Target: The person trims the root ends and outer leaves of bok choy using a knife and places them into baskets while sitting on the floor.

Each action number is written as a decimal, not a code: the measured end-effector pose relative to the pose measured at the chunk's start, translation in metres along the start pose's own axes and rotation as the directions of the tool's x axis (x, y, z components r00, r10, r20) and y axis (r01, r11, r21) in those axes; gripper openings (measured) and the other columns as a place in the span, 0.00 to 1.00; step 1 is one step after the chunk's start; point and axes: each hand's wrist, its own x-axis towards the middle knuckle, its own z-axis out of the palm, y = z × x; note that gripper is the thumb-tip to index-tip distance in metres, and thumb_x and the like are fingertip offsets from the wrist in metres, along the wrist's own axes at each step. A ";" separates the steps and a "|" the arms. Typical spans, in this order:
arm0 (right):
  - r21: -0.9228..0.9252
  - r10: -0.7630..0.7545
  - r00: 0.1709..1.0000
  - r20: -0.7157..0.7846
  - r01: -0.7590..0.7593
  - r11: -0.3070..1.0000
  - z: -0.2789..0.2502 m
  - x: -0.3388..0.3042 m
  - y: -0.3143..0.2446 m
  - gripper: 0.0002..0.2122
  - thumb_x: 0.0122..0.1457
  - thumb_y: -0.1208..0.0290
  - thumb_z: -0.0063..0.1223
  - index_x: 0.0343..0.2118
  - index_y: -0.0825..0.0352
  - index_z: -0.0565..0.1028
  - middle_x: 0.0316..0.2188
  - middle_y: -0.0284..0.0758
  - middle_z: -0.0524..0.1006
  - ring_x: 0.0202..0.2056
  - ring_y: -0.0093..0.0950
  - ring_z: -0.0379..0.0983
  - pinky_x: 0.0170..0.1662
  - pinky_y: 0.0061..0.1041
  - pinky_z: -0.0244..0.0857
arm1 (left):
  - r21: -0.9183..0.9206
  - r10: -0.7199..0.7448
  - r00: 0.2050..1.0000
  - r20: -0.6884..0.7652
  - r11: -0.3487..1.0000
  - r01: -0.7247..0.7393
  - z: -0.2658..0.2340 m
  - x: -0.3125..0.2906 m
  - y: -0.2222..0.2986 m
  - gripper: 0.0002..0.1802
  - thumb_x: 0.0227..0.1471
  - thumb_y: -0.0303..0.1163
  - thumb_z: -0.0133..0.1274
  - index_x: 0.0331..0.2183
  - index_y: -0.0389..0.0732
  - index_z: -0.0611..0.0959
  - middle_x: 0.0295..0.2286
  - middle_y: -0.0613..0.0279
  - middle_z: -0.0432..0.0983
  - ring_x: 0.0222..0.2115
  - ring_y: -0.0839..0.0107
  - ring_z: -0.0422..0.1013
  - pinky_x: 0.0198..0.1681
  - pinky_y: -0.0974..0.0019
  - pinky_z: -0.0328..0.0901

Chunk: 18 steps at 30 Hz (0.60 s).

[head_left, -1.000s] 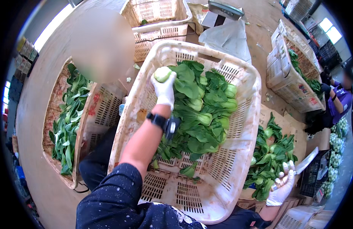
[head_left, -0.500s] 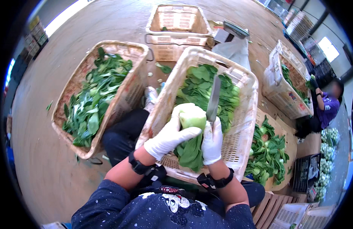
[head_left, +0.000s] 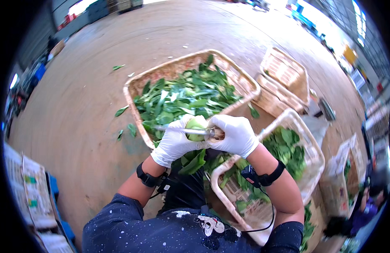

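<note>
My left hand [head_left: 174, 144], in a white glove, is closed around a head of bok choy [head_left: 196, 123], its pale green base up and its dark leaves hanging below. In my gloved right hand [head_left: 237, 134] is a knife [head_left: 190, 131], gripped by its handle. The blade points left and lies across the bok choy's base, close to my left fingers. Both hands meet over the near edge of a crate [head_left: 128, 90] heaped with loose green leaves [head_left: 182, 95]. To the right, a second crate [head_left: 318, 168] contains bok choy heads [head_left: 283, 145].
Behind the crates to the right stands another pale crate [head_left: 283, 63]. A person in purple [head_left: 364, 215] sits at far right beside a crate [head_left: 336, 185]. White crates [head_left: 28, 185] stand at the left. Loose leaves [head_left: 132, 130] are scattered on the floor.
My view has swung left, so the crates appear farther right. The knife, upright before, now lies across the bok choy, and my hands have come together over the leaf crate.
</note>
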 end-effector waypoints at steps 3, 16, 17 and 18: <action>-0.003 -0.045 0.997 0.057 0.045 0.999 0.011 0.051 -0.010 0.11 0.40 0.67 0.59 0.28 0.61 0.73 0.23 0.37 0.74 0.24 0.35 0.72 0.28 0.28 0.66 | 0.038 0.000 0.988 -0.154 0.999 0.006 -0.031 -0.002 -0.007 0.30 0.32 0.36 0.70 0.39 0.40 0.74 0.34 0.66 0.73 0.35 0.78 0.68 0.40 0.71 0.64; -0.149 0.198 0.871 -0.450 -0.292 0.945 0.110 0.117 0.105 0.09 0.51 0.72 0.54 0.37 0.59 0.75 0.30 0.37 0.77 0.30 0.33 0.74 0.36 0.28 0.67 | -0.429 -0.092 0.964 -0.248 0.903 -0.024 -0.140 -0.022 -0.021 0.33 0.39 0.42 0.63 0.45 0.38 0.71 0.37 0.62 0.73 0.40 0.73 0.68 0.46 0.69 0.63; -0.026 0.306 0.807 -0.505 -0.369 0.929 0.105 0.114 0.114 0.11 0.52 0.72 0.53 0.40 0.59 0.75 0.30 0.37 0.77 0.31 0.32 0.74 0.37 0.28 0.67 | -0.482 -0.132 0.965 -0.228 0.876 0.006 -0.136 -0.019 -0.027 0.35 0.39 0.41 0.63 0.47 0.38 0.69 0.39 0.61 0.73 0.40 0.72 0.69 0.47 0.68 0.62; 0.100 0.415 0.728 -0.546 -0.435 0.895 0.104 0.107 0.120 0.12 0.53 0.73 0.52 0.42 0.59 0.75 0.31 0.37 0.77 0.32 0.30 0.73 0.38 0.28 0.66 | -0.502 -0.150 0.964 -0.219 0.865 0.020 -0.127 -0.017 -0.029 0.37 0.39 0.41 0.63 0.49 0.38 0.68 0.40 0.61 0.72 0.41 0.72 0.68 0.49 0.68 0.61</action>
